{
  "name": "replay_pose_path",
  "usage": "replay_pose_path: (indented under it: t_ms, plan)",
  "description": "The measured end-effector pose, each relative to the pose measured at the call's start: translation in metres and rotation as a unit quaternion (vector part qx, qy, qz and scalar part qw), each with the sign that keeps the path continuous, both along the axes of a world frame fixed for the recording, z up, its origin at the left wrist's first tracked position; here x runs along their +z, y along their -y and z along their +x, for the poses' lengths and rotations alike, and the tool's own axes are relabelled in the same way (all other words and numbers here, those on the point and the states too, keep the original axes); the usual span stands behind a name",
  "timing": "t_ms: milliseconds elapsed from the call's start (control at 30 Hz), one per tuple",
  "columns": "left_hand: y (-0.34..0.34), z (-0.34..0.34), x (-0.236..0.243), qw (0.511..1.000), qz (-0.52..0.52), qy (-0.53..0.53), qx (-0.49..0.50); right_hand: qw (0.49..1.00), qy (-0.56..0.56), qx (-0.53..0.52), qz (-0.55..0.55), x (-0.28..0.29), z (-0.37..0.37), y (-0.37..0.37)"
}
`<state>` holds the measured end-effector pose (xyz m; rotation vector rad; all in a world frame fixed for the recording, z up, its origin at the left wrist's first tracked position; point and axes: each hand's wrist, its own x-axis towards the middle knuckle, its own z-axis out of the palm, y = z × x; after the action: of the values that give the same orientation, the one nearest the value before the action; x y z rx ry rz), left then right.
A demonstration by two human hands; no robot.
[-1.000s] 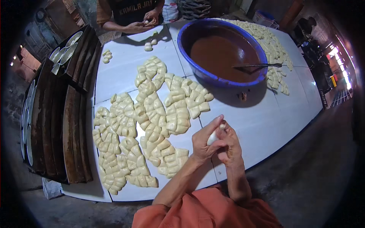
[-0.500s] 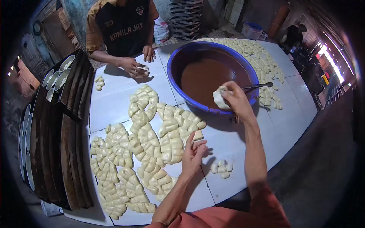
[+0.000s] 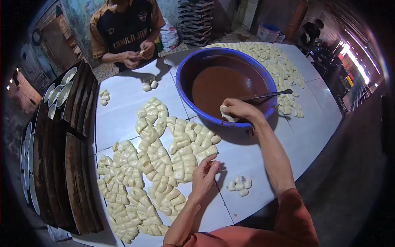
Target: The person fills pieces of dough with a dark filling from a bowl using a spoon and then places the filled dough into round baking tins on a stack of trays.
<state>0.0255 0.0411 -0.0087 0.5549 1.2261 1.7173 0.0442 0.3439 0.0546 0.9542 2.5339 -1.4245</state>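
A flattened piece of pale dough (image 3: 227, 114) is pinched in my right hand (image 3: 238, 109), just inside the near rim of a big blue basin (image 3: 184, 92). Brown filling (image 3: 220, 88) covers the basin's bottom, and a dark-handled spoon (image 3: 267, 96) leans over its right side. My left hand (image 3: 203, 177) hovers beside the dough pieces, fingers loosely bent and apart from the thumb, holding nothing. Many pale dough pieces (image 3: 158, 154) lie in joined rows to its left. A small cluster of dough balls (image 3: 239, 185) sits on the white tiled table (image 3: 255, 156) to its right.
Across the table a person (image 3: 127, 33) handles a small dough piece, with dough balls (image 3: 150, 83) in front. More dough pieces (image 3: 263, 57) spread behind the basin. Dark trays and round tins (image 3: 66, 94) stack along the left edge. Another person (image 3: 310, 33) is at the far right.
My right hand has lowered the dough piece leftward into the basin's near side. My left hand's fingers have curled in a little. The co-worker's hands have lifted off the table, leaving dough balls there.
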Motion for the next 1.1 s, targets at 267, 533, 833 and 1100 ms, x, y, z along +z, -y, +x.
replay_pose_path:
  t_ms: [267,533,833,1100]
  plan:
    - [0.004,-0.003,0.002,0.998,-0.053,-0.025,0.001,0.974,-0.149,-0.035,-0.166,0.028,-0.013,0.027]
    - [-0.029,-0.006,0.041,0.995,0.06,0.084,-0.014,0.842,-0.327,-0.134,-0.408,0.042,0.039,0.107]
    - [0.011,0.008,0.008,0.978,-0.002,0.21,0.007,0.77,-0.394,-0.229,-0.447,-0.024,0.115,0.189]
    - [0.016,0.023,-0.001,0.996,-0.04,0.067,0.047,0.929,-0.239,-0.19,0.21,-0.042,0.126,0.252]
